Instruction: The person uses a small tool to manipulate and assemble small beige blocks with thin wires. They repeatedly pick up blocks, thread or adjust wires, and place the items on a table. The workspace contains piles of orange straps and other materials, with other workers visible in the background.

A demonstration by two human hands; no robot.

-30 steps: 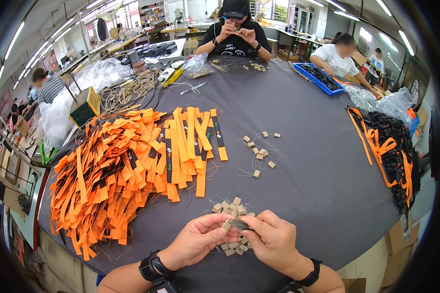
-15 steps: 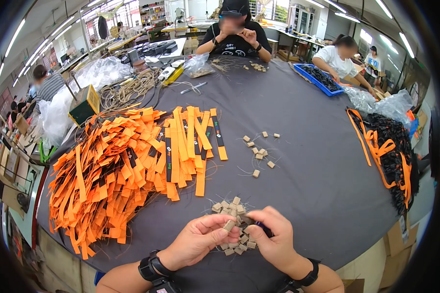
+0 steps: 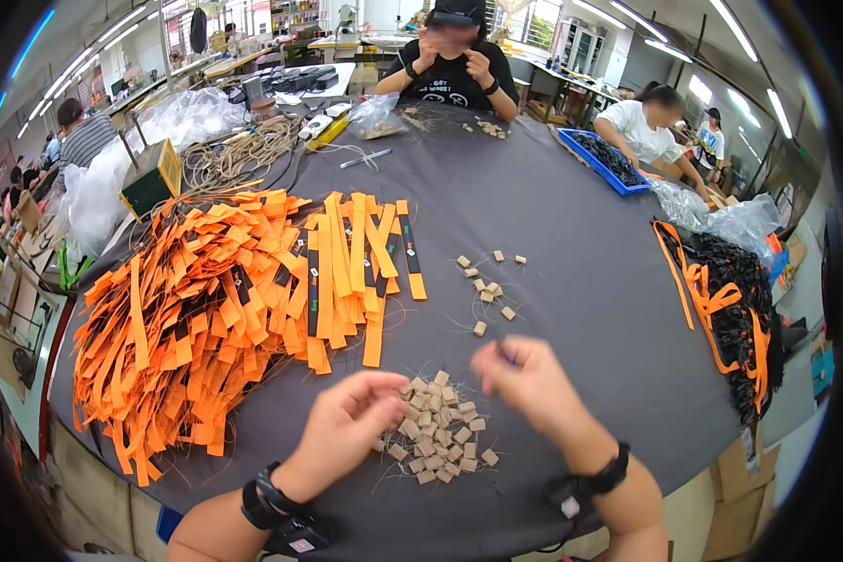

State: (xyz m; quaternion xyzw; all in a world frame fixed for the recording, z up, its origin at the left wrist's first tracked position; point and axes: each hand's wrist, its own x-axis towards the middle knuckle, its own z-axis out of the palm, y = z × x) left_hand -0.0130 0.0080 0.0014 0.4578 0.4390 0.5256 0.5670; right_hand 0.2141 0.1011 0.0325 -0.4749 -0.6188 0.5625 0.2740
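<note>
My left hand (image 3: 351, 423) is at the left edge of a heap of small tan blocks (image 3: 429, 440) with thin threads sticking out. Its thumb and forefinger are apart, with nothing visible between them. Beyond and right of the heap, my right hand (image 3: 532, 386) is raised and smeared by motion. It is closed round a small dark blue-purple-handled tool (image 3: 508, 354), mostly hidden by the fingers. A few scattered tan blocks (image 3: 482, 286) lie farther up the dark-covered table (image 3: 581, 281).
A large pile of orange and black fabric strips (image 3: 197, 328) covers the table's left. At right lie black items with orange straps (image 3: 721, 300). A blue tray (image 3: 601, 161), rope (image 3: 234, 155) and a person in black (image 3: 450, 70) are at the far side.
The tan block between my left fingers is no longer seen there; that hand has moved left. My right hand has swung up and away from the heap, so the hands are farther apart.
</note>
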